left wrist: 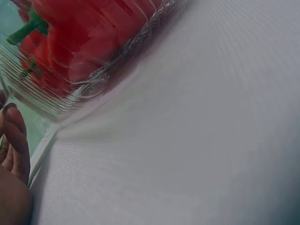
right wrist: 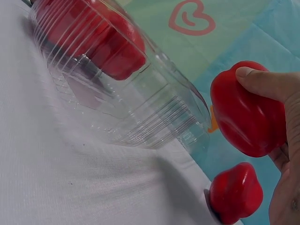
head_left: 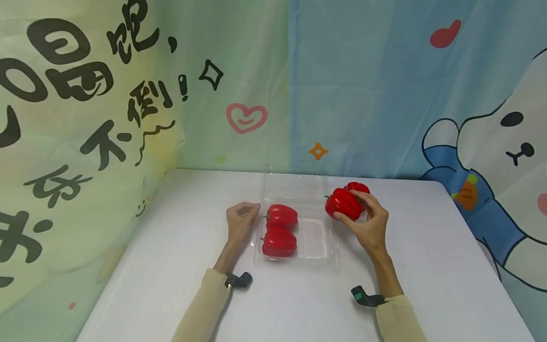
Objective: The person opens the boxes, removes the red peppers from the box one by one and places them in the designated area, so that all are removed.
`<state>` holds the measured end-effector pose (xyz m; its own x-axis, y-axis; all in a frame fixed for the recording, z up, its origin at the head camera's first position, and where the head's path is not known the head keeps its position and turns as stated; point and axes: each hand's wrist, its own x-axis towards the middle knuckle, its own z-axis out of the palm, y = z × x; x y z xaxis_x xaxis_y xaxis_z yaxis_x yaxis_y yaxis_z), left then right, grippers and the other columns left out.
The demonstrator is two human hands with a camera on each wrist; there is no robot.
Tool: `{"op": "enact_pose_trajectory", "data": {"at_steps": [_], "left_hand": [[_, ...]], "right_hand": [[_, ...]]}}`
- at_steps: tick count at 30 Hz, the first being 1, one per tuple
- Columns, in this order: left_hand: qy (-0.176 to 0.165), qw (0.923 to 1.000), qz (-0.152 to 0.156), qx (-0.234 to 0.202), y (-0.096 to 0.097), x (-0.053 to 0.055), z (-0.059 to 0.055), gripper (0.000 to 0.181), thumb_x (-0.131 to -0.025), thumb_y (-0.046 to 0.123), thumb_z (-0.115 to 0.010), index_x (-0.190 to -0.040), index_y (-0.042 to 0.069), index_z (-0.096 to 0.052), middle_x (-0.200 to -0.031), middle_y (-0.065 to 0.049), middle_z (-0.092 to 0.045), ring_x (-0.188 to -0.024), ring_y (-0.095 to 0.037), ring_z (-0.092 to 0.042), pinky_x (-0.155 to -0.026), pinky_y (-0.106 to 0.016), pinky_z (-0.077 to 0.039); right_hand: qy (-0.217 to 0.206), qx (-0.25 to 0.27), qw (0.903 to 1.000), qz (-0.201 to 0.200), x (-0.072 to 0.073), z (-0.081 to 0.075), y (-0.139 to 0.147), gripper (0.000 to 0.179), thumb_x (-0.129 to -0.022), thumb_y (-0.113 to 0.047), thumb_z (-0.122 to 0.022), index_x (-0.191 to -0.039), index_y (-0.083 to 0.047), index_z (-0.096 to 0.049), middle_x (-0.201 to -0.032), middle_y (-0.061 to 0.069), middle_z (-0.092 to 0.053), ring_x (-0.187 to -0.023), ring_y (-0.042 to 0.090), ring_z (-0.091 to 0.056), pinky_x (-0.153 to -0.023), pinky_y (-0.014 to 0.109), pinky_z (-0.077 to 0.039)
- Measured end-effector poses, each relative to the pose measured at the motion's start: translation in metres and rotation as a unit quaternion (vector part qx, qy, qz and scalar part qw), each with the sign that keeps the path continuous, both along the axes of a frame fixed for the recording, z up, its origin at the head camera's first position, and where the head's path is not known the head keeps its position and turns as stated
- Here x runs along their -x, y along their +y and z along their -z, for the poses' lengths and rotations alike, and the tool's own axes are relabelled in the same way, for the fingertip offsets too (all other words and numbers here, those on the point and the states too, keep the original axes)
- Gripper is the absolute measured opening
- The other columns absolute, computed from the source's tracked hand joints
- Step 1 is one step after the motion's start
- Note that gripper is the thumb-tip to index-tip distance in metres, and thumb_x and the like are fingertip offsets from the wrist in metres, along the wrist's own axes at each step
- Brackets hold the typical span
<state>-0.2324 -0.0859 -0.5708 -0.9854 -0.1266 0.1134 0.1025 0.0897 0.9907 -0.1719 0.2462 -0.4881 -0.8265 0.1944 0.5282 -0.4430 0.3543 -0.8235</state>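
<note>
A clear plastic clamshell box (head_left: pixel 316 240) stands on the table with its lid (head_left: pixel 295 186) folded back. Two red bell peppers lie along its left side, a rear one (head_left: pixel 282 216) and a front one (head_left: pixel 278 242). My left hand (head_left: pixel 241 219) pinches the box's left rim between thumb and fingertips. To the right of the box, my right hand (head_left: pixel 371 222) grips another red bell pepper (right wrist: pixel 246 110) between thumb and fingers, raised off the table. Behind that hand one more red bell pepper (right wrist: pixel 236 193) rests on the table, partly hidden in the head view.
The white-covered table (head_left: pixel 295 304) ends at a printed curtain (head_left: pixel 363 95) along the back. A similar cloth hangs at the left. Each wrist wears a small dark camera, one on the left (head_left: pixel 239 280) and one on the right (head_left: pixel 366 298).
</note>
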Motion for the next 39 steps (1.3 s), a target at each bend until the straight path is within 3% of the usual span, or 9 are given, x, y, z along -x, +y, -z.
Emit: {"op": "enact_pose_trajectory", "data": {"at_steps": [12, 24, 39], "left_hand": [[0.003, 0.9999, 0.009, -0.005, -0.001, 0.002, 0.001, 0.019, -0.102, 0.017, -0.076, -0.100, -0.001, -0.080, -0.085, -0.018, -0.075, -0.067, -0.012, -0.065, -0.064, -0.022, -0.053], [0.012, 0.9997, 0.013, -0.019, -0.002, 0.001, 0.000, 0.016, -0.101, 0.013, -0.076, -0.099, -0.002, -0.080, -0.082, -0.026, -0.072, -0.063, -0.012, -0.061, -0.061, -0.021, -0.049], [0.019, 0.9996, 0.014, -0.014, -0.002, 0.001, 0.001, 0.016, -0.102, 0.014, -0.076, -0.099, -0.001, -0.081, -0.084, -0.026, -0.074, -0.064, -0.013, -0.062, -0.062, -0.021, -0.049]], "right_hand": [[0.003, 0.001, 0.9998, 0.019, 0.001, 0.002, 0.002, 0.067, -0.074, 0.013, -0.090, -0.136, 0.009, -0.068, -0.138, 0.034, -0.067, -0.122, 0.009, -0.065, -0.105, 0.014, -0.053], [0.003, 0.009, 0.9991, 0.041, -0.002, 0.001, 0.009, 0.067, -0.076, 0.013, -0.089, -0.138, 0.010, -0.066, -0.140, 0.036, -0.066, -0.123, 0.006, -0.063, -0.104, 0.010, -0.050], [0.013, 0.024, 0.9984, 0.049, -0.002, 0.005, 0.015, 0.066, -0.077, 0.014, -0.088, -0.139, 0.010, -0.066, -0.138, 0.035, -0.066, -0.121, 0.008, -0.065, -0.105, 0.011, -0.051]]}}
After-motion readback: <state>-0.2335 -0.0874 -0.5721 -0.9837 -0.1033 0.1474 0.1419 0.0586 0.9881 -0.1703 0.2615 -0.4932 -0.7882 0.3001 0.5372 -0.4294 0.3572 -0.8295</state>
